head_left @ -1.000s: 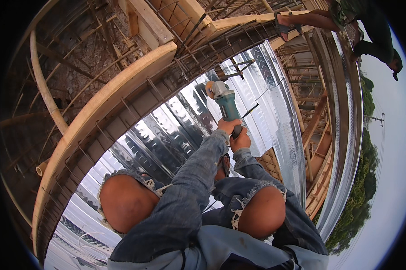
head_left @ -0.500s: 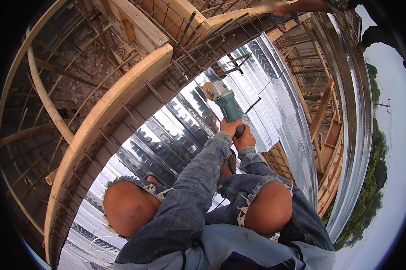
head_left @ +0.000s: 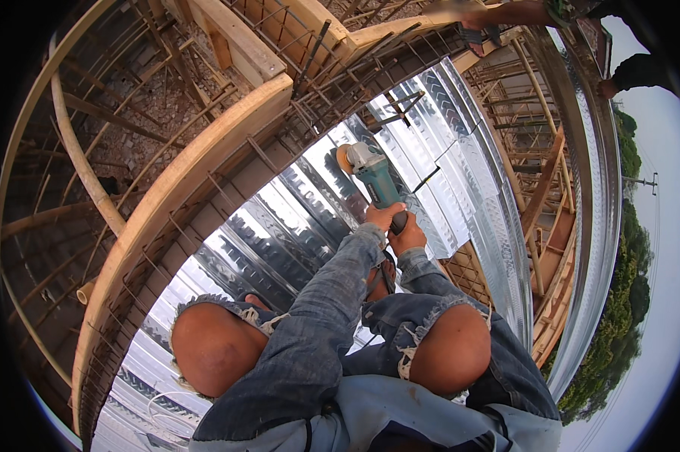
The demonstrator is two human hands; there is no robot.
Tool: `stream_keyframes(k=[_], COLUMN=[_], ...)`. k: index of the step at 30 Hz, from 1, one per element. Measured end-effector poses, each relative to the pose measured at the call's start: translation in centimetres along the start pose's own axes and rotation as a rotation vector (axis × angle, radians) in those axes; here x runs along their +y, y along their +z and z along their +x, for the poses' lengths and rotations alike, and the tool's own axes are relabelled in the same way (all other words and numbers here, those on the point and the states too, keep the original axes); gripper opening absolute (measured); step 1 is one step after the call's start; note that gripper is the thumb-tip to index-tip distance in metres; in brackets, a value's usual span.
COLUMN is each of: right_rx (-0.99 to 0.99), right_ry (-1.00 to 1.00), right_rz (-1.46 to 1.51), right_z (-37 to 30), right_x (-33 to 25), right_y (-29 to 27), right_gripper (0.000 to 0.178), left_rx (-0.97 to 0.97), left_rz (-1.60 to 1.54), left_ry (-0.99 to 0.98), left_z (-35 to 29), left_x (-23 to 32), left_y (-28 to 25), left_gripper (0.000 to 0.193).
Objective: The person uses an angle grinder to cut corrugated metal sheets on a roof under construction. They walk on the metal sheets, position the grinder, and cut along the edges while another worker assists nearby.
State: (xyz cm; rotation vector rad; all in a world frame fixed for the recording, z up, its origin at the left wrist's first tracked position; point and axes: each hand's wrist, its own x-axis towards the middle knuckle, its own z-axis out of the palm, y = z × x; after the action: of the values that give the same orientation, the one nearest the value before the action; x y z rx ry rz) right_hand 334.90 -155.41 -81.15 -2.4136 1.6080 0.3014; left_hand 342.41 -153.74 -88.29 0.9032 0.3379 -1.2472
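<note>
You hold the angle grinder (head_left: 379, 183), green with a silver head, near the centre of the frame. The grip of your left hand (head_left: 385, 216) wraps its lower body; that of your right hand (head_left: 408, 236) closes on its dark rear end. The tan disc (head_left: 344, 159) lies toward the upper left, over ribbed metal sheets (head_left: 283, 215); contact cannot be told. A timber board (head_left: 142, 222) bends across the left; a co-worker's sandalled foot (head_left: 475, 38) shows at upper right
</note>
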Motion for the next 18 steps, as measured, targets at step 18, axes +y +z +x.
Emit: stream_keyframes(k=[18], right_rx=[-0.316], right_ry=[-0.244], right_rz=[0.777], right_z=[1.5], right_x=[3.2], right_y=[3.7], right_gripper=[0.078], left_rx=[-0.287], left_rz=[0.038], left_ry=[-0.051], left_z=[-0.9], left_x=[1.3], left_y=[-4.1], left_gripper=[0.053])
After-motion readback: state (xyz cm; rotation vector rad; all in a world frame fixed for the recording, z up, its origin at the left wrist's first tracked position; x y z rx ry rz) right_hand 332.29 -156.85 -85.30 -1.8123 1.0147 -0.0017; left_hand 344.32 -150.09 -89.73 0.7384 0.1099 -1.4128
